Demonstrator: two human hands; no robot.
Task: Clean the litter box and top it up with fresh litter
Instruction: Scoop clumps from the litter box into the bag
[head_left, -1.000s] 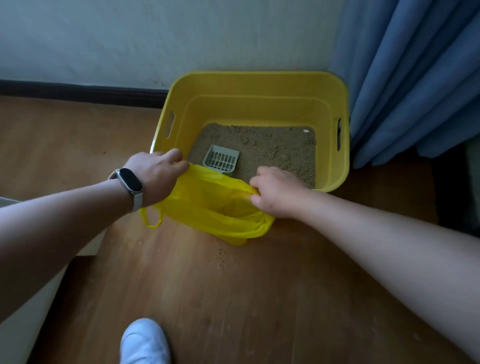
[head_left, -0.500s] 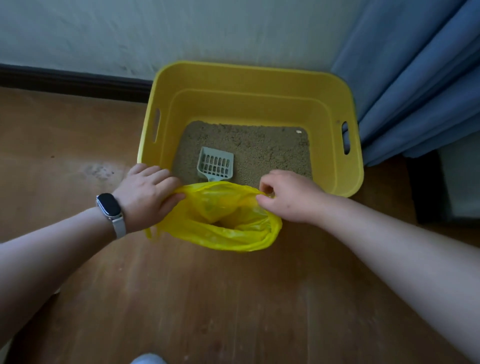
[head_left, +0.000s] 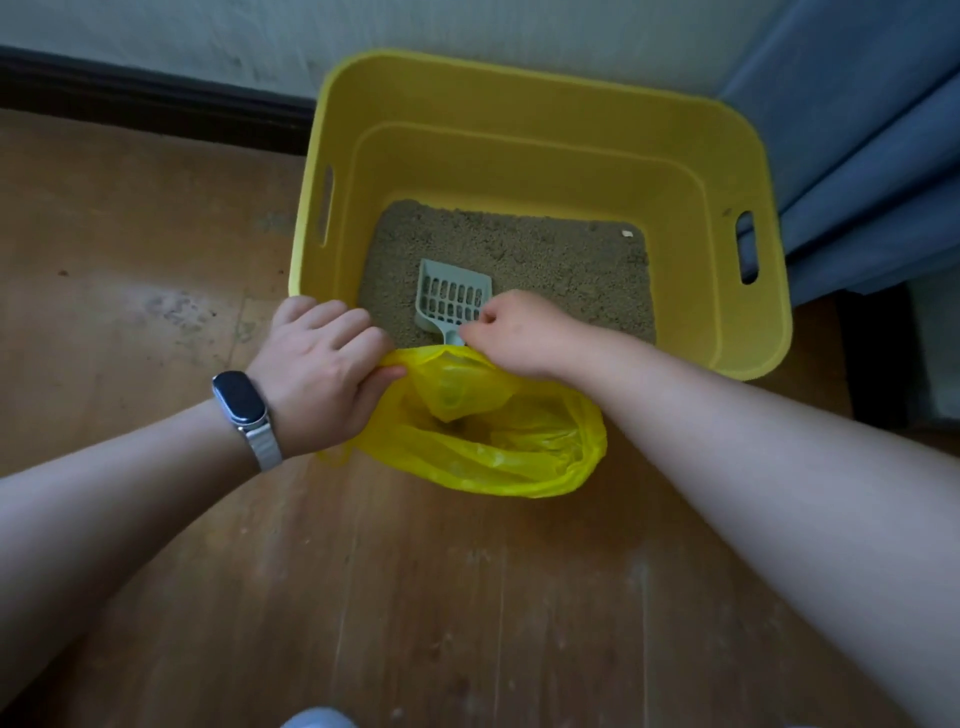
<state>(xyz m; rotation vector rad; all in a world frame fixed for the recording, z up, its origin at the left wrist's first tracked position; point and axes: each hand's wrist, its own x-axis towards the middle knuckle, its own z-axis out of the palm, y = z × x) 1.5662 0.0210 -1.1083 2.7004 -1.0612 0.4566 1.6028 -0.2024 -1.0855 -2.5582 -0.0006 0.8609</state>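
**Entry: litter cleaning, scoop being taken up**

- Box (head_left: 519, 75): yellow, on the floor (head_left: 467, 597), its back to the wall (head_left: 363, 26), with a curtain (head_left: 883, 156) at its right.
- Litter (head_left: 545, 260): a shallow brown bed in the box, with one pale fleck (head_left: 627, 233) near the far right corner.
- Scoop (head_left: 454, 293): grey and slotted, lying on the litter by the near wall, handle toward the person.
- Bag (head_left: 493, 457): thin and yellow, on the floor against the box's near wall, mouth open upward.
- Left hand (head_left: 322, 374): grips the bag's rim at the left, beside the box's near-left corner. There is a watch (head_left: 240, 397) on the wrist.
- Right hand (head_left: 519, 332): reaches over the near wall, fingers curled at the end of the scoop's handle, seemingly pinching it.

**Step, as judged:** lifting the scoop to sift waste into the bag. The task looks early, and no fresh litter is in view.

**Handling notes:**
- A fingertip pinch is weak, so take the handle in a full grip before loading the scoop.
- Run the scoop low under the litter and lift it level.
- Shake it over the box so clean grains fall through the slots.
- Take the shortest path over the near wall into the bag.
- The left hand should hold the mouth wide and tight against the box, because the thin film is likely to sag shut if slackened.
- The main risk is grains spilling onto the floor between box and bag.
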